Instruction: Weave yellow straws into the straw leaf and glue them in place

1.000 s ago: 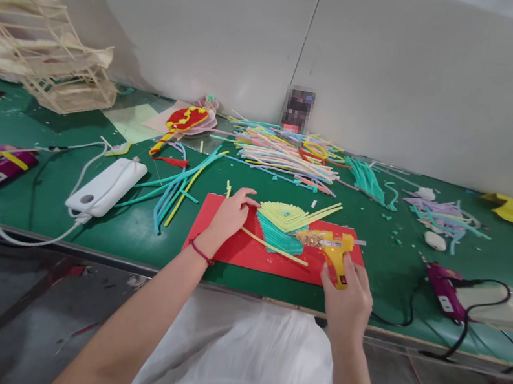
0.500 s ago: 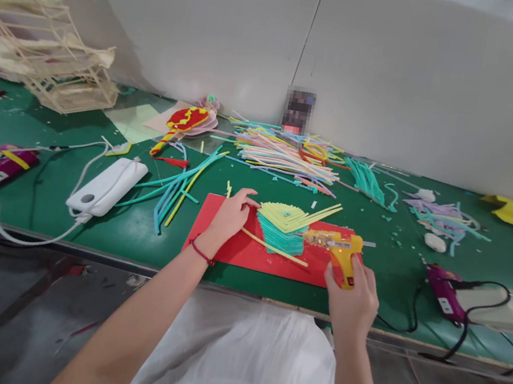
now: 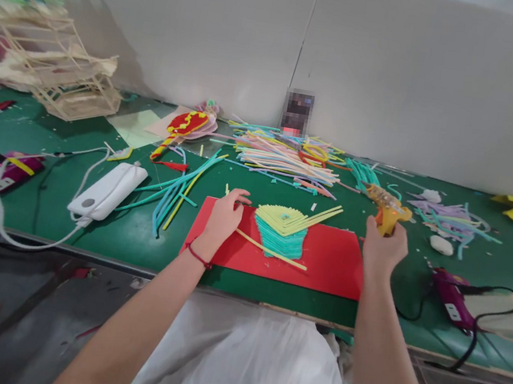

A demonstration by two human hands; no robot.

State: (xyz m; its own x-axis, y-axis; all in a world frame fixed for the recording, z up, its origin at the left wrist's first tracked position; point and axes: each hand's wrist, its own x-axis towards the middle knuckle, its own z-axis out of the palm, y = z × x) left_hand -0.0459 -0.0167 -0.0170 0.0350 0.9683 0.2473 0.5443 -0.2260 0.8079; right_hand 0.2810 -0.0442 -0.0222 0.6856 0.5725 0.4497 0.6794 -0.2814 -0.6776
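- On the green worktop the red card lies flat, bearing a patch of teal strips with yellow strips nested in a V over its upper part
- The teal layer looks complete; the yellow one seems only partly done, with long ends jutting past the patch at upper right, apparently untrimmed
- One loose yellow strip crosses the lower teal area, seemingly not fixed down
- The left hand is half curled at that strip's left end; whether it pinches it, I cannot tell
- The right hand grips a yellow glue gun, beyond the card's right edge
- Farther back, a heap of coloured strips lies before a pale wall; a white device sits at left
- Below, the grey floor looks littered
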